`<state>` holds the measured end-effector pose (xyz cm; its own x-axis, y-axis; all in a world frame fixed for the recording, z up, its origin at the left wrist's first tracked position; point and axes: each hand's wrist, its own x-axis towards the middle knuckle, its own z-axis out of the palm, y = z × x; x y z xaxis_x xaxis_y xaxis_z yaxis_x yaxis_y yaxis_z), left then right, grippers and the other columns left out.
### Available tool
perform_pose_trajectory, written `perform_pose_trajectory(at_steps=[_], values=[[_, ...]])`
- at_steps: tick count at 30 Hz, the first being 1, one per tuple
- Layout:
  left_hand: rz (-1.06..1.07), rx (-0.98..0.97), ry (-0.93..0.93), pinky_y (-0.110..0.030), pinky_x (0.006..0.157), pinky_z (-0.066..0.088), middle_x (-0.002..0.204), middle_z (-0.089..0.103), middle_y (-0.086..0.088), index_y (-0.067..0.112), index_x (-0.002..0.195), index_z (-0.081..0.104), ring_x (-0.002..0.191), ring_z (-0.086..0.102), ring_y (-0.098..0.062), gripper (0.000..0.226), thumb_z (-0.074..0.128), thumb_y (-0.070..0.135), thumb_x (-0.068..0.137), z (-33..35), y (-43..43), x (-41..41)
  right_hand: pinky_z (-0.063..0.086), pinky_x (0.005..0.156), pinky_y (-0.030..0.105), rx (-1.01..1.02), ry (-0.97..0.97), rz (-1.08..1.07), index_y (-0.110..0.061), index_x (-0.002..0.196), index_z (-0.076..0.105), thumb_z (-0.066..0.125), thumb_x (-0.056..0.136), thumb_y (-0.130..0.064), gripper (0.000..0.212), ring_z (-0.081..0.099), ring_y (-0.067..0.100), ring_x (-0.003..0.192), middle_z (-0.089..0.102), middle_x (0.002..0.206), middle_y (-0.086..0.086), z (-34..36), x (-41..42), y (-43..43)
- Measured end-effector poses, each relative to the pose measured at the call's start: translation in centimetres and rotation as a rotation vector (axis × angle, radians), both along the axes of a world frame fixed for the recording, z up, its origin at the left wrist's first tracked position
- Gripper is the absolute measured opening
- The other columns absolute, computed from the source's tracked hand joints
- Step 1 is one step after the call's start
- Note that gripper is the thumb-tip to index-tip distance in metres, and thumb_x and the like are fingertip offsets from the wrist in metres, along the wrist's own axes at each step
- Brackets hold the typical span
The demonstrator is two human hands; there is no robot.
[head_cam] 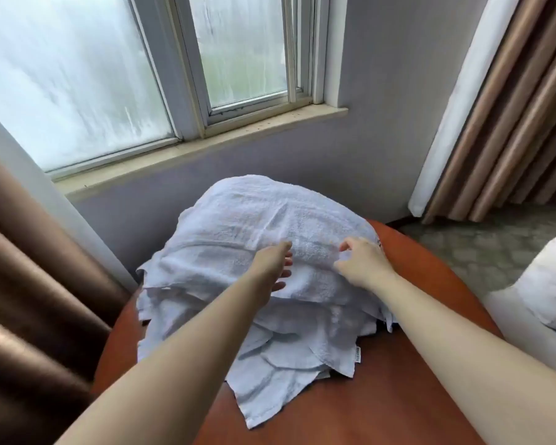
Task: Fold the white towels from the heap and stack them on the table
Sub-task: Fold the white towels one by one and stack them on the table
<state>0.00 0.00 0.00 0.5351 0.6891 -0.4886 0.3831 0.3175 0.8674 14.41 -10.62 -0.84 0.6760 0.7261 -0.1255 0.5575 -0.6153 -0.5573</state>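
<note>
The left grip [275,266] is released: its fingers are spread and relaxed, lying lightly against the top of the heap of white towels [264,335], with the forearm reaching in from the near left. The right grip [361,264] comes in from the near right and is curled down onto the top towel [270,216], its fingertips and thumb bunched on a fold of the cloth, so it appears to be grasping that towel. The two grips sit near each other at the crest of the heap, with a short stretch of terry cloth between them.

The heap lies on the far left part of the reddish-brown round bench [424,358] and covers its far edge on the wall side. Loose towels spill from under the top one toward the near middle of the bench, and one flat corner reaches furthest toward the person. A small label [357,354] shows on the edge of one lower towel.

Behind the bench is a window [77,75] with a pale sill [206,146]. A brown curtain [29,284] hangs at the left and a striped curtain [511,107] at the right, above the carpet [482,252]. A white upholstered seat [546,293] stands just beside the bench's right edge.
</note>
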Motion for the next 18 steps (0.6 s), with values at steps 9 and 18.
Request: perform_pose_trajectory(at_steps=[9, 18], values=[[0.285, -0.088, -0.045, -0.027, 0.064, 0.042, 0.097, 0.049, 0.0, 0.014, 0.135, 0.04, 0.081, 0.054, -0.02, 0.044, 0.054, 0.029, 0.096, -4.1, -2.2, 4.5, 0.031, 0.107, 0.038, -0.119, -0.216, 0.066, -0.023, 0.148, 0.017, 0.067, 0.082, -0.016, 0.083, 0.026, 0.024, 0.138, 0.022, 0.15, -0.001, -5.2, 2.7, -1.6], [0.363, -0.184, -0.197, -0.029, 0.078, 0.047, 0.113, 0.061, -0.004, 0.013, 0.118, 0.054, 0.094, 0.06, -0.013, 0.033, 0.063, 0.029, 0.091, -5.4, -2.8, 5.6, 0.035, 0.073, 0.035, 0.064, -0.259, 0.087, -0.007, 0.102, 0.05, 0.048, 0.091, -0.007, 0.011, 0.055, 0.038, 0.102, 0.053, 0.109, 0.01, -6.2, 2.8, -3.0]])
